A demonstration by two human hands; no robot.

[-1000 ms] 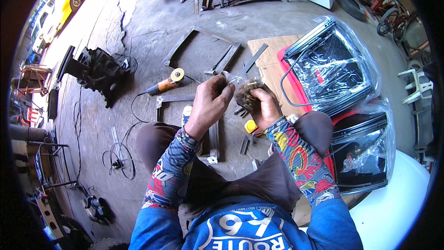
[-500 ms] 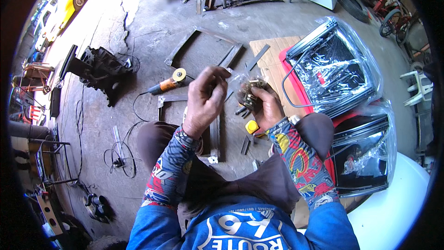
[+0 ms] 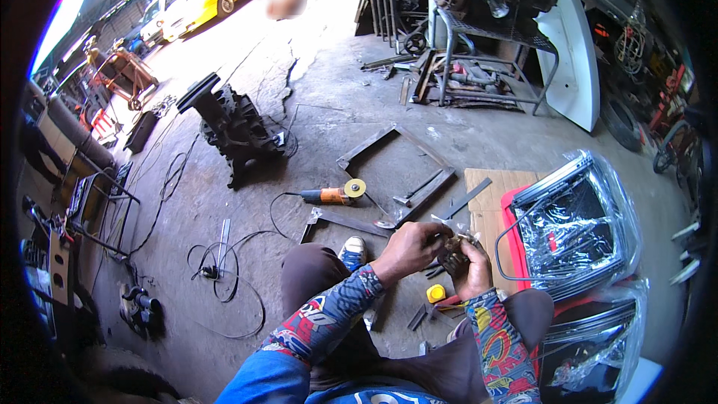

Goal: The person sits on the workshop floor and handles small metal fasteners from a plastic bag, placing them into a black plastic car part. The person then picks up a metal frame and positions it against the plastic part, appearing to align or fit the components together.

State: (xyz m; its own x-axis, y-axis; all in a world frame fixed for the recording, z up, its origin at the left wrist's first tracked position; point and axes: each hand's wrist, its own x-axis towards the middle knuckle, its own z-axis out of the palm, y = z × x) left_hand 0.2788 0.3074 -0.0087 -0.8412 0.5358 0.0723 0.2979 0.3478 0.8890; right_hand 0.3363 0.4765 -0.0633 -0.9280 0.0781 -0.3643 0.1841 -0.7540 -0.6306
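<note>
Both our hands meet lower now: right hand (image 3: 473,268) cups a small brownish metal part (image 3: 453,248), left hand (image 3: 409,248) pinching it, fingers closed.

small metal part (image 3: 454,248) | dark, rusty-brown | held above knees | clasped between both hands, partly hidden

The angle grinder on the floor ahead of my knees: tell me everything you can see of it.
The angle grinder lies on its side on the grey concrete floor, beyond the blue shoe. Its body looks orange with a dark rear handle, and a yellowish disc sits at its right end. A black cable runs from the handle end and curves away across the floor. Nothing holds it; both hands are nearer the person, apart from it. Angle-iron bars lie just beside it.
</note>
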